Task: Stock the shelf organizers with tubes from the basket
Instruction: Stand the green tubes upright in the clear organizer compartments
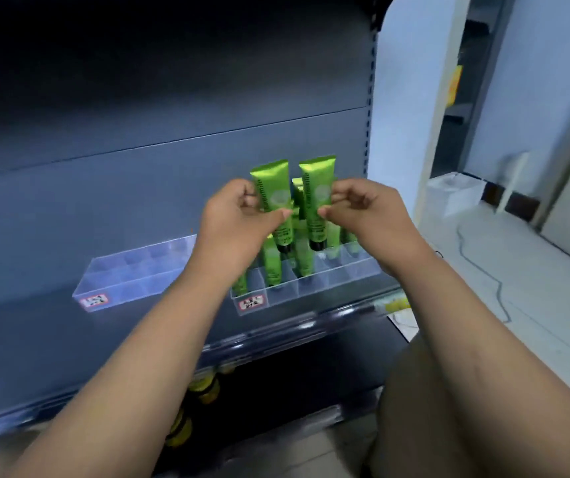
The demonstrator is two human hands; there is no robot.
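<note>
Hands, two, both engaged. The left hand (238, 215) pinched the first tube (271, 188) at mid-body between thumb and curled fingers. The right hand (362, 208) pinched the second tube (316, 188) in the same way. Both tubes were green and held upright, black cap down and crimped end up. They hung side by side and just apart, above the right organizer (311, 291).

Stock on shelf:
- The right organizer was clear plastic, divided into compartments, with a red-bordered label (251, 302) at its front left corner.
- Several standing tubes (273, 267) were already lodged cap-down in its left and rear compartments. The front compartments toward the right looked unfilled.
- The left organizer (131, 274) was of the same make and sat well apart to the left. No tube was seen in it.
- The basket was not in view.

Step, as judged: placing, with a pair of tubes carried to the organizer and not yet set in.

Next move, as judged: lower each tube cap-first into a free compartment, keeping it upright and off the neighbouring tubes. Loosen the pinch only once the cap has seated. Which compartment lay under either tube could not be told, the picture being blurred.

Sundries: a black cable (483, 270) trailed over the floor at right.
</note>
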